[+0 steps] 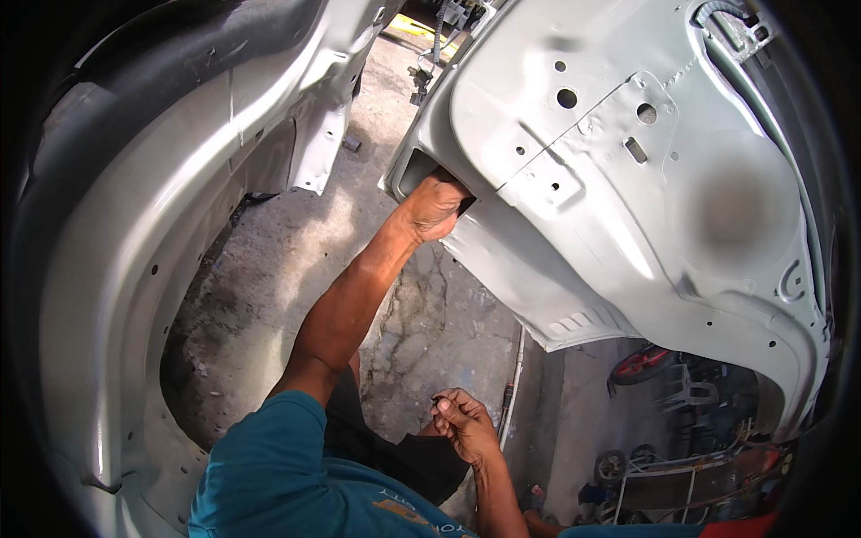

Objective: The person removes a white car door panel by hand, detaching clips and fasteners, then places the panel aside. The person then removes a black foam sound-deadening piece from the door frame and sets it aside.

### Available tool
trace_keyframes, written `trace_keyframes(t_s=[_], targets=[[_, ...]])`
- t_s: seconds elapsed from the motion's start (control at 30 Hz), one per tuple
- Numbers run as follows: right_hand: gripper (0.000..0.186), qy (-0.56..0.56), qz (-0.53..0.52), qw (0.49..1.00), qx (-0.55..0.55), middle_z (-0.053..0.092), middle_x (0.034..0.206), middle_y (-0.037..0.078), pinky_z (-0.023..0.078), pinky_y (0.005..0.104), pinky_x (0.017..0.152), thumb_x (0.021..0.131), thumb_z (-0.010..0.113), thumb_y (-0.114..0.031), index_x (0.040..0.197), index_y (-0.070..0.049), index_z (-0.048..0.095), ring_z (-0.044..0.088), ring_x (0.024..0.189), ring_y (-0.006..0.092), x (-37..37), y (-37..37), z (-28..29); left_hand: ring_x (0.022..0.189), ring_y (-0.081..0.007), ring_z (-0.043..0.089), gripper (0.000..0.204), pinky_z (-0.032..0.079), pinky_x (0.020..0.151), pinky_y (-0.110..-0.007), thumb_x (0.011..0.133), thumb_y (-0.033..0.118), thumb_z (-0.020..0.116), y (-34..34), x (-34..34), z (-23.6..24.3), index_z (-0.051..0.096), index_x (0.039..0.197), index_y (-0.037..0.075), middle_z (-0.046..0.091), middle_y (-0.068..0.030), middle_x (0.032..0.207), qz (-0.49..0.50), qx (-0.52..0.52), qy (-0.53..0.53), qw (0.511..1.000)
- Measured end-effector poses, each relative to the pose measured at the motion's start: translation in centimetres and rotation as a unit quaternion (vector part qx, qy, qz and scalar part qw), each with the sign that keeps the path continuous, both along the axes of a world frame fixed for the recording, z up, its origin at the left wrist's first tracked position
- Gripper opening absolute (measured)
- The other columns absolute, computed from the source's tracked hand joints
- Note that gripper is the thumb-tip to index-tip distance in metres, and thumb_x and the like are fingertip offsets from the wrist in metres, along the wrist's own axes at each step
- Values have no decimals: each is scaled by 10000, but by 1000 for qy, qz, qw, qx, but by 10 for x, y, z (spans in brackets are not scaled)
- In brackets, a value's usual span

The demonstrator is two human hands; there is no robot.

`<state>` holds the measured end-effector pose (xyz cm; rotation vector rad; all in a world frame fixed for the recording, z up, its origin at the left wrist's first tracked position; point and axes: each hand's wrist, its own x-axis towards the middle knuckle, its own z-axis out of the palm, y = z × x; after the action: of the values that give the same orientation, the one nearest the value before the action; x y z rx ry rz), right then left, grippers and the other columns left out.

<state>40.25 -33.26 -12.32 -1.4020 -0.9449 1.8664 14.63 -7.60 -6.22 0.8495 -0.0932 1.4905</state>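
Note:
My left hand (435, 204) reaches into a rectangular opening at the left edge of a pale grey car door panel (610, 206), its fingers hidden inside. The panel has several holes and a recessed seam. Lower down, my right hand (462, 421) is raised over my dark shorts, with thumb and forefinger pinched on a small dark piece (438, 400) that is too small to identify.
A curved pale body frame (108, 296) fills the left side. Wiring connectors (420, 82) hang at the top. Below are cracked concrete (404, 323), a pale pipe and a screwdriver (508, 398). A red-rimmed wheel (641, 366) and wheeled metal frames (673, 466) lie at lower right.

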Motion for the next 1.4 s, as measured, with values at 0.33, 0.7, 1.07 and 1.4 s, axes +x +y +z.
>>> trace_keyframes(t_s=[0.33, 0.7, 1.07, 1.4], targets=[[209, -29, -5, 989, 148, 704, 944, 141, 496, 253, 587, 960, 698, -98, 1108, 36, 636, 652, 745, 141, -34, 36, 105, 1250, -166, 570, 410, 406, 1109, -336, 905, 52, 716, -3, 5, 1, 631, 1304, 16, 662, -63, 1308, 25, -29, -5, 999], [140, -321, -25, 805, 498, 506, 728, -22, 325, 205, 540, 958, 703, -66, 1024, 12, 607, 396, 624, 30, -86, 47, 179, 1247, -136, 535, 404, 351, 1118, -309, 906, 66, 737, -4, 2, 0, 631, 1294, 21, 646, -25, 1305, 6, -26, -3, 1000], [320, -520, -26, 435, 735, 704, 842, 98, 492, 256, 593, 792, 821, 49, 1094, 2, 727, 620, 658, 141, -87, 73, 213, 1283, -148, 518, 427, 329, 1141, -315, 895, 58, 753, -3, 2, -1, 627, 1300, 9, 643, -42, 1320, 16, -29, -9, 999], [312, -565, -15, 293, 771, 682, 770, 76, 443, 294, 513, 795, 830, 22, 1088, -11, 726, 557, 588, 160, -98, 103, 219, 1248, -153, 545, 399, 339, 1138, -318, 893, 30, 726, -9, 2, 6, 634, 1281, 6, 650, -50, 1297, 18, -32, -10, 999]])
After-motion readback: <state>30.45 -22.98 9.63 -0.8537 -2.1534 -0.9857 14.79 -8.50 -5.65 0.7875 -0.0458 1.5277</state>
